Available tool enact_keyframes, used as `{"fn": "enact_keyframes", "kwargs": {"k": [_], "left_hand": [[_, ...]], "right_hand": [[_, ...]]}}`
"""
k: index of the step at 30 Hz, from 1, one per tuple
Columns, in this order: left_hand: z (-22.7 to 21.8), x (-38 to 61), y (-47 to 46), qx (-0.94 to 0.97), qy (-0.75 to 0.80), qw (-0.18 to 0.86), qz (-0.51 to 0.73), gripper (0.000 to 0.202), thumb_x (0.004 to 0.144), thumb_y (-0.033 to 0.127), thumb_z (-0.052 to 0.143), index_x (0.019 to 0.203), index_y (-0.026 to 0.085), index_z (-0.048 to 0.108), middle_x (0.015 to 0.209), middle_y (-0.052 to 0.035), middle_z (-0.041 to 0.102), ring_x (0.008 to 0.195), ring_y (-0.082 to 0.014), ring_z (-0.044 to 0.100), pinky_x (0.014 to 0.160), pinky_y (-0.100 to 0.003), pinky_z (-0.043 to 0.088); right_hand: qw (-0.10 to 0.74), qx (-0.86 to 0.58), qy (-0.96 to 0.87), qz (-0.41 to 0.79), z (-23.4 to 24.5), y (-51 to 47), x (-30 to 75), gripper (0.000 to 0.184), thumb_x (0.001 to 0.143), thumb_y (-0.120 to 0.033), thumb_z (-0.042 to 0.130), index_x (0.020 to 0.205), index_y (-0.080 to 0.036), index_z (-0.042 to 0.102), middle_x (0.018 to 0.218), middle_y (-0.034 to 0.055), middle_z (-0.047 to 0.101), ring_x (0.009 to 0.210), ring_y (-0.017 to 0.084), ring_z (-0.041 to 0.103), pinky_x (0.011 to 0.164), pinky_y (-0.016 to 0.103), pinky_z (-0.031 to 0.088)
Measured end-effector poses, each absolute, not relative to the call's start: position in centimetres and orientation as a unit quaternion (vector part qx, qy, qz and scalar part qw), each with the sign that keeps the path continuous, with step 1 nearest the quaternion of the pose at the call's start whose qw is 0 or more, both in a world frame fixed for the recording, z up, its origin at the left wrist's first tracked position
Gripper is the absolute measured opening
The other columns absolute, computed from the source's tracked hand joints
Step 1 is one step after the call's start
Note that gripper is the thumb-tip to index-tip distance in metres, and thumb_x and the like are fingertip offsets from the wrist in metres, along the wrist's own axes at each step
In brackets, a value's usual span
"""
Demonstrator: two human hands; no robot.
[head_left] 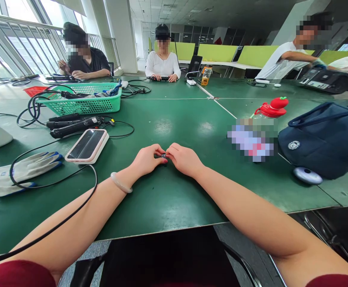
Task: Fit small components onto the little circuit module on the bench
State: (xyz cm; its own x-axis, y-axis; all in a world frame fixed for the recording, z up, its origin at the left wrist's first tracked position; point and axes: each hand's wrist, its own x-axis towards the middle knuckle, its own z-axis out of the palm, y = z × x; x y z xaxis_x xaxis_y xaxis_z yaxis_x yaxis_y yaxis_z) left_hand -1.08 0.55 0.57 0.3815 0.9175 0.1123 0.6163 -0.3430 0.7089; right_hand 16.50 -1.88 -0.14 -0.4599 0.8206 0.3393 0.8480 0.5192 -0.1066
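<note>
Both hands meet just above the green tabletop [174,195], in the middle of the head view. My left hand [148,160] is closed in a pinch, thumb and forefinger on a small dark object [163,156] with light specks. From the other side, my right hand [183,159] closes its fingertips on the same object. Fingers cover most of it, so its kind does not show. To the left of my left hand lies a phone [87,145] on a thick pale block. A black cable [94,179] runs over my left forearm.
At left are a work glove [21,171], black handheld devices [75,126] and a green basket [84,104] with cables. At right stand a red-lidded bottle [271,109], a navy bag [326,139] and a small oval white-and-dark object [307,175]. Several people sit or stand beyond.
</note>
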Motion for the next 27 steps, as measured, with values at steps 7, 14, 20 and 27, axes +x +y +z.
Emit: {"fn": "enact_keyframes", "kwargs": {"k": [7, 14, 20, 27], "left_hand": [[0.27, -1.04, 0.79, 0.762, 0.479, 0.341, 0.271, 0.024, 0.065, 0.031, 0.073, 0.081, 0.021, 0.058, 0.086, -0.001, 0.069, 0.086, -0.0192, 0.065, 0.08, -0.032, 0.047], [0.14, -1.28, 0.88, 0.769, 0.479, 0.318, 0.279, 0.022, 0.067, 0.032, 0.071, 0.083, 0.021, 0.06, 0.085, -0.0013, 0.068, 0.085, -0.0192, 0.064, 0.078, -0.033, 0.047], [0.12, -1.2, 0.89, 0.766, 0.461, 0.342, 0.289, 0.024, 0.066, 0.031, 0.071, 0.082, 0.02, 0.058, 0.083, -0.001, 0.067, 0.082, -0.0184, 0.063, 0.077, -0.032, 0.047], [0.15, -1.12, 0.79, 0.766, 0.437, 0.367, 0.295, 0.026, 0.064, 0.031, 0.072, 0.081, 0.019, 0.057, 0.084, -0.0017, 0.067, 0.08, -0.0173, 0.063, 0.076, -0.032, 0.048]], "right_hand": [[0.221, -0.491, -0.843, 0.01, -0.22, -1.77, 16.65, 0.017, 0.094, -0.024, 0.047, 0.091, -0.018, 0.063, 0.097, 0.0035, 0.061, 0.075, 0.012, 0.055, 0.063, 0.024, 0.037], [0.288, -0.501, -0.81, 0.097, -0.3, -1.5, 17.28, 0.006, 0.086, -0.019, 0.058, 0.082, -0.019, 0.061, 0.084, 0.0009, 0.059, 0.072, 0.012, 0.052, 0.066, 0.024, 0.038], [0.298, -0.513, -0.794, 0.13, -0.12, -1.64, 17.06, 0.01, 0.086, -0.025, 0.057, 0.079, -0.018, 0.058, 0.078, 0.0001, 0.057, 0.065, 0.011, 0.048, 0.061, 0.024, 0.035], [0.309, -0.511, -0.788, 0.149, -0.06, -1.77, 16.89, 0.013, 0.084, -0.027, 0.059, 0.075, -0.018, 0.056, 0.076, -0.0003, 0.057, 0.065, 0.011, 0.047, 0.061, 0.024, 0.034]]}}
